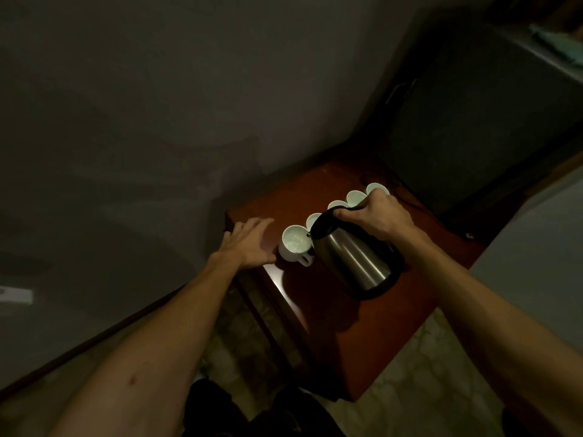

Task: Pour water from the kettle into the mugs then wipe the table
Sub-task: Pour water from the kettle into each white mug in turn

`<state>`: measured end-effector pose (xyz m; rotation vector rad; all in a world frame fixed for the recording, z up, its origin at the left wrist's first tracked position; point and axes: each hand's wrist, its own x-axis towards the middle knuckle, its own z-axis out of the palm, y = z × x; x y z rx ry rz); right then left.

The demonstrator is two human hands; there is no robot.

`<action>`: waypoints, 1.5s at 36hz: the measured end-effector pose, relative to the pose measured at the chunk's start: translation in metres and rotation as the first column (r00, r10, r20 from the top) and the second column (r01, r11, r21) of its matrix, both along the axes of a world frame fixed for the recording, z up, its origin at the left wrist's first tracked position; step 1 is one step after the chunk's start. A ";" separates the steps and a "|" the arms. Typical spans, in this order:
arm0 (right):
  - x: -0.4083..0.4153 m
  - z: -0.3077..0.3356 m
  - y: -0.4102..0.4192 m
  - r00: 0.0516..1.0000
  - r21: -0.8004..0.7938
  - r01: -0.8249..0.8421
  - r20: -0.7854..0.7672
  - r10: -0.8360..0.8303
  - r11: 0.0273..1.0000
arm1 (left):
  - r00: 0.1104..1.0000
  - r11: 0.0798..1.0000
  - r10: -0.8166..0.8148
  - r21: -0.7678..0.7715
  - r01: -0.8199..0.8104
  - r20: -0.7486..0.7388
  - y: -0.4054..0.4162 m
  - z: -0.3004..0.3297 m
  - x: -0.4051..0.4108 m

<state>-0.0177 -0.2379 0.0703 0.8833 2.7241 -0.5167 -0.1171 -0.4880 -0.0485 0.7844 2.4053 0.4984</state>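
Note:
A steel kettle (pixel 353 263) with a black lid and base is tilted over the reddish-brown table (pixel 362 335), its spout above the nearest white mug (pixel 295 244). My right hand (pixel 377 216) grips the kettle's black handle from above. Water lies in that nearest mug. Several more white mugs (pixel 355 197) stand in a row behind it, partly hidden by the kettle and my right hand. My left hand (pixel 249 242) rests flat on the table's left corner, fingers spread, just left of the nearest mug and not touching it.
A grey wall runs along the table's far and left sides. A dark cabinet (pixel 473 127) stands at the back right, with a dark cord (pixel 410 200) beside the far mugs. Patterned floor (pixel 426 373) lies below the table's front edge.

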 end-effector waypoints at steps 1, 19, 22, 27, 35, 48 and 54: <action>0.000 0.000 0.000 1.000 -0.001 0.001 -0.001 -0.001 1.000 | 1.000 1.000 0.003 0.007 -0.003 0.000 0.000 0.001 0.000; -0.004 -0.004 0.003 1.000 0.017 0.018 -0.009 -0.018 1.000 | 1.000 1.000 0.011 0.005 -0.011 -0.008 -0.003 0.002 0.001; -0.003 -0.005 0.004 1.000 0.007 0.021 -0.007 -0.021 1.000 | 1.000 1.000 0.011 -0.009 -0.011 -0.020 -0.003 0.000 0.002; -0.002 -0.002 0.002 1.000 0.028 0.008 -0.007 -0.008 1.000 | 1.000 1.000 0.014 -0.005 -0.014 -0.026 -0.004 -0.001 0.001; -0.002 0.000 0.003 1.000 0.026 -0.002 0.003 0.002 1.000 | 1.000 1.000 -0.001 -0.004 0.001 -0.014 -0.003 -0.002 0.001; -0.002 0.002 0.003 1.000 -0.004 0.010 0.011 -0.010 1.000 | 1.000 1.000 0.009 0.009 -0.009 -0.005 -0.001 -0.003 -0.001; -0.002 0.006 0.000 1.000 -0.013 0.000 0.015 0.000 1.000 | 1.000 1.000 0.012 0.021 -0.012 -0.007 -0.001 -0.002 0.000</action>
